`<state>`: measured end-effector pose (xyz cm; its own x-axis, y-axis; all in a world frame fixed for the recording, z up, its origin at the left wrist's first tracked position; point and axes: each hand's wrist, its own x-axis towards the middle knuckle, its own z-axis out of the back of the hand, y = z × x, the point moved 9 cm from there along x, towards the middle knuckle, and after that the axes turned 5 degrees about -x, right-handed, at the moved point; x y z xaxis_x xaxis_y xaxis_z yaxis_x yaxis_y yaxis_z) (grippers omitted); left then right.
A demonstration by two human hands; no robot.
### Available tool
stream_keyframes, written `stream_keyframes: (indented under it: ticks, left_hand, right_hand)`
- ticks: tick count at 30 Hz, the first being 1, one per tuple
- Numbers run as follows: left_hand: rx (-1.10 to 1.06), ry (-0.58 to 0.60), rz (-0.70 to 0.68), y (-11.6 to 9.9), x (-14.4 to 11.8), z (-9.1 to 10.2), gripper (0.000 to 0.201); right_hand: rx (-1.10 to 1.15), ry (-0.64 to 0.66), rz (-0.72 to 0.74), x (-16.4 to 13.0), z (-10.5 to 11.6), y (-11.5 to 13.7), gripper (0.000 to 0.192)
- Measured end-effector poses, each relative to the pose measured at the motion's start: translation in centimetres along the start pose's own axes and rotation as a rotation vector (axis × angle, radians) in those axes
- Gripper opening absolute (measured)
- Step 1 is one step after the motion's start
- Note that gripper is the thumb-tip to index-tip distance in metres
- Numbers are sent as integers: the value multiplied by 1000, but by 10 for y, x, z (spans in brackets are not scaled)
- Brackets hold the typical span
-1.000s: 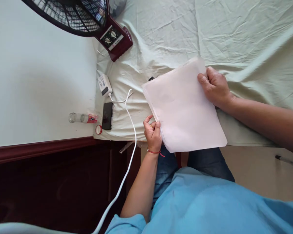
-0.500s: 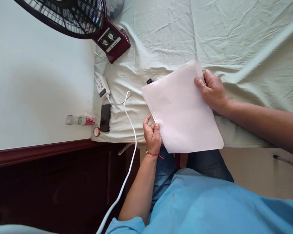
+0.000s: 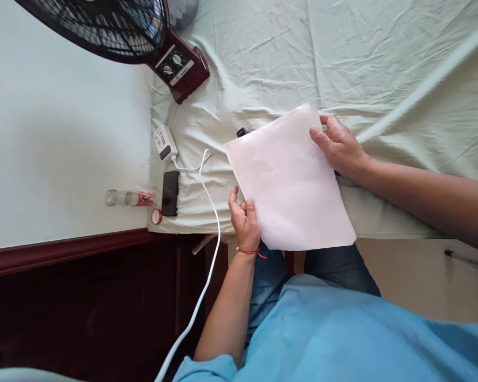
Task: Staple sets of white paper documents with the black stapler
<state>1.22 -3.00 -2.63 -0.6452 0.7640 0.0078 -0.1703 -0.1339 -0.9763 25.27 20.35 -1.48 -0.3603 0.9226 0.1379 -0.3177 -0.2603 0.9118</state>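
Observation:
A stack of white paper sheets (image 3: 290,180) is held above the table's near edge, tilted, with its blank face toward me. My left hand (image 3: 245,220) grips the lower left edge, its thumb on top and its index finger raised apart from the paper. At the upper right edge, my right hand (image 3: 340,146) pinches the stack between thumb and fingers; part of those fingers is hidden behind the sheets. A small black object (image 3: 242,132) peeks out beyond the paper's top left edge, its kind unclear.
The table wears a pale green cloth (image 3: 263,63). At left are a dark red fan (image 3: 187,74), a white power strip (image 3: 165,143) with a cable (image 3: 213,212), a black phone (image 3: 170,193), a glass bottle (image 3: 129,198) and a red-rimmed ring (image 3: 156,216).
The paper stack and both hands have shifted slightly to the left in view. The sheets' edges at the left look more closely aligned. Both hands keep their hold.

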Motion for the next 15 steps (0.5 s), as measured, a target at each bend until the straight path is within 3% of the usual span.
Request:
stream_keyframes:
  ticks: [6, 11, 15]
  left_hand:
    - [12, 17, 4, 2, 3, 0, 74]
    - [160, 2, -38, -2, 6, 0, 50]
    - [289, -39, -75, -8, 5, 2, 49]
  right_hand:
    - [27, 167, 4, -6, -10, 13, 53]
    - [55, 154, 19, -9, -10, 20, 55]
    - [39, 147, 12, -8, -10, 18, 59]
